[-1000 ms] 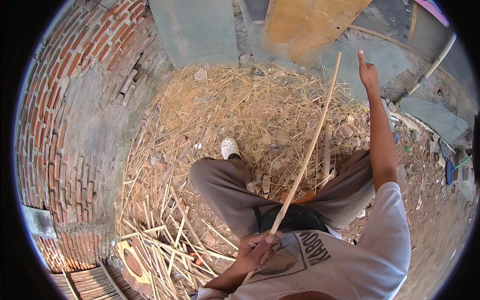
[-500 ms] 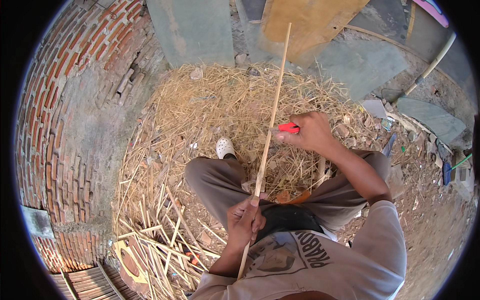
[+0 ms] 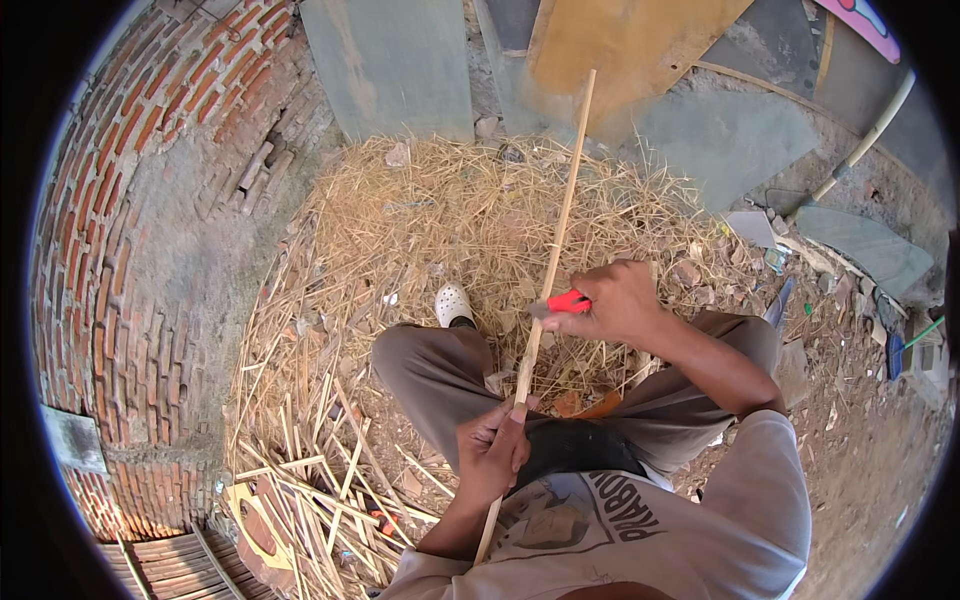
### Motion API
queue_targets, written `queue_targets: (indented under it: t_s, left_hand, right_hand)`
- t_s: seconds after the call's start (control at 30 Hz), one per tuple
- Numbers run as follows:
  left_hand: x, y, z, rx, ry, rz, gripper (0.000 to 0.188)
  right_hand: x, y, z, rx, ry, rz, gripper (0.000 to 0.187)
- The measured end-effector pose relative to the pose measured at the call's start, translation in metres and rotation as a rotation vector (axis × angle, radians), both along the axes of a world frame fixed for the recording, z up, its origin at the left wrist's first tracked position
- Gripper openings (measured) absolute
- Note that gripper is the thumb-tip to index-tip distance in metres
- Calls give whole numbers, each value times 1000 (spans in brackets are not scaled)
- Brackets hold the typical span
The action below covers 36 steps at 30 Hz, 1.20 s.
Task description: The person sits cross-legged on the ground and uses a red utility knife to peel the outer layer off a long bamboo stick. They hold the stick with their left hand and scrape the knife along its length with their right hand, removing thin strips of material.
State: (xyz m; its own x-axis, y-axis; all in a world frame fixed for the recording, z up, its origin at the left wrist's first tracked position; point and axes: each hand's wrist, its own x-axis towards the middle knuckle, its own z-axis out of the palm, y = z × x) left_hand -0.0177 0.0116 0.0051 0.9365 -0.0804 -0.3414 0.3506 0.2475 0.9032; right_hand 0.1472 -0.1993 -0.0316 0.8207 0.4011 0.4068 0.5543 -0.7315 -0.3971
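A long, pale strip, apparently bamboo [image 3: 567,205], runs up and away from my lap, leaning slightly right. Near its lower part my left hand [image 3: 493,448] is wrapped round it, thumb along the strip. My right hand [image 3: 618,303] grips a red-handled knife [image 3: 569,301], whose short blade lies against the strip above my left hand. The strip's near end passes under my left forearm toward my shirt.
Dry shavings [image 3: 440,220] cover the ground ahead, and a pile of cut strips [image 3: 330,490] lies to my left. A brick wall [image 3: 110,270] rises at the left. Grey boards [image 3: 390,70] and a brown board [image 3: 620,50] stand at the back. My white clog [image 3: 452,303] rests among the shavings.
My right hand has drawn the knife down along the strip, nearer my left hand. The strip's far end sits slightly lower and further right. My left hand keeps its hold.
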Motion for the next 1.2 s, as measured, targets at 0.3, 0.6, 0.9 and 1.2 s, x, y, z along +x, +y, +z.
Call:
queue_targets:
  t_s: [0.3, 0.6, 0.9, 1.2]
  left_hand:
    - [-16, -5, -2, 54, -59, -127, 28]
    - [-7, 2, -4, -25, -47, -19, 28]
    - [11, -5, -7, 78, -123, -67, 29]
    - [-1, 2, -12, 24, -73, -19, 29]
  right_hand:
    - [75, -66, 10, 61, 194, -477, 76]
    - [-2, -5, 6, 9, -49, 65, 62]
    - [25, -11, -5, 37, -95, -128, 67]
    - [-4, 1, -4, -42, 49, 21, 75]
